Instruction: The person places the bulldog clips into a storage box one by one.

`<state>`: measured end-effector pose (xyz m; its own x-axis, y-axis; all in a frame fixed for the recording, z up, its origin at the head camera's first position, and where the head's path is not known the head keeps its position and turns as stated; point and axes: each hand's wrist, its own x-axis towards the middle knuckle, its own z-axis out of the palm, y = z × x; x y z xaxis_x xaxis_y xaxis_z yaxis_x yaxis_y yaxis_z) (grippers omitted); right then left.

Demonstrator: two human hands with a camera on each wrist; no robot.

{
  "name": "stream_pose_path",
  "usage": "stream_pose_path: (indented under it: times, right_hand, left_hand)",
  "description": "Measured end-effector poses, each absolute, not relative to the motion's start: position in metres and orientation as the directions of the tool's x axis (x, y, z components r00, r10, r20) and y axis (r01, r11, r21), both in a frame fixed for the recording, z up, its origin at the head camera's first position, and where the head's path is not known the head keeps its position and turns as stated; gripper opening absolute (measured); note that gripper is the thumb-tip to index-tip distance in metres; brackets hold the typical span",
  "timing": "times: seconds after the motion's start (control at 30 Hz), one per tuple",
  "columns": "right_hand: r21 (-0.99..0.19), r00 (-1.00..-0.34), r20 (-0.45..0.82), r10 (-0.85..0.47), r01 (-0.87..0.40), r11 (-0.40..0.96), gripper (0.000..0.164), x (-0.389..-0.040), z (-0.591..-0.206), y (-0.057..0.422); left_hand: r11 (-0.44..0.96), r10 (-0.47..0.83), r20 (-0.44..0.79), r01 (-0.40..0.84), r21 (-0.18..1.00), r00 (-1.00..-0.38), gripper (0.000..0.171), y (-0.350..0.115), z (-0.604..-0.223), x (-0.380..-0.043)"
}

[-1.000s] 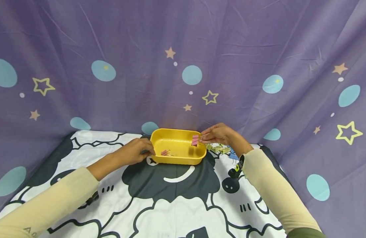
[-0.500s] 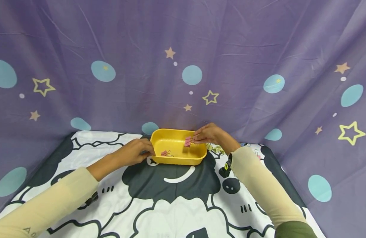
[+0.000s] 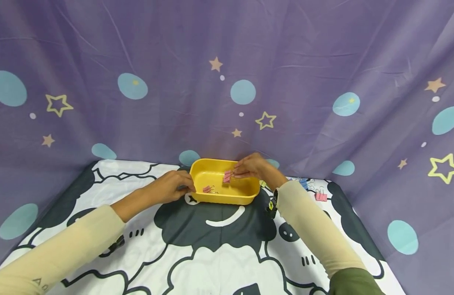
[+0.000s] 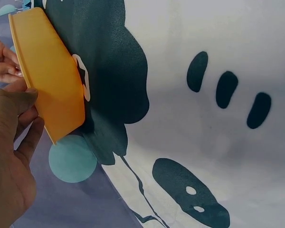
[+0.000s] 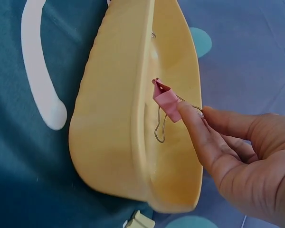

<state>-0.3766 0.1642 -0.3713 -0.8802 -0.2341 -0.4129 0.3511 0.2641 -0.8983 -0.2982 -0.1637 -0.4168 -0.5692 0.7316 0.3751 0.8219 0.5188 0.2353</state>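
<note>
A yellow plastic tray (image 3: 227, 199) stands at the far side of the cloth, by the purple curtain. At its left end my left hand (image 3: 174, 186) grips the rim, thumb and fingers on either side of the wall in the left wrist view. Over the tray's right half, my right hand (image 3: 250, 165) pinches a pink binder clip (image 5: 167, 102) by one wire handle; the other handle hangs down. The clip body points toward the tray's middle. Another pink binder clip (image 3: 206, 189) lies on the tray floor near the left end, its silver handles showing.
Right of the tray, partly behind my right forearm, lie blue binder clips (image 3: 304, 184) and a pink one (image 3: 321, 196). A yellow binder clip (image 5: 141, 221) sits close to the tray's right end. A purple curtain (image 3: 175, 102) rises behind the patterned cloth (image 3: 219, 270).
My right hand has moved left with the pink binder clip, farther over the tray. Its forearm no longer covers the pink clip on the right. My left hand has stayed on the rim.
</note>
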Motion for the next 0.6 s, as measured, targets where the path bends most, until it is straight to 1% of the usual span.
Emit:
stream_pose_path:
  times: [0.23,0.43,0.6]
  right_hand:
    - [-0.912,-0.896,-0.371,-0.242,0.304,0.275,0.038,-0.375,-0.375,0.146]
    - [-0.913,-0.894,-0.361,-0.265,0.281,0.295,0.037,-0.378,-0.379,0.135]
    - [-0.922,-0.893,-0.350,-0.284,0.275,0.271,0.036,-0.382,-0.378,0.123]
  left_hand:
    - [0.524,0.731,0.367,0.818,0.239,-0.575,0.022,-0.164,-0.416,-0.298]
    - [0.526,0.731,0.368,0.818,0.233,-0.575,0.024,-0.165,-0.416,-0.298]
    - [0.527,0.732,0.362,0.816,0.236,-0.577,0.022,-0.164,-0.415,-0.298]
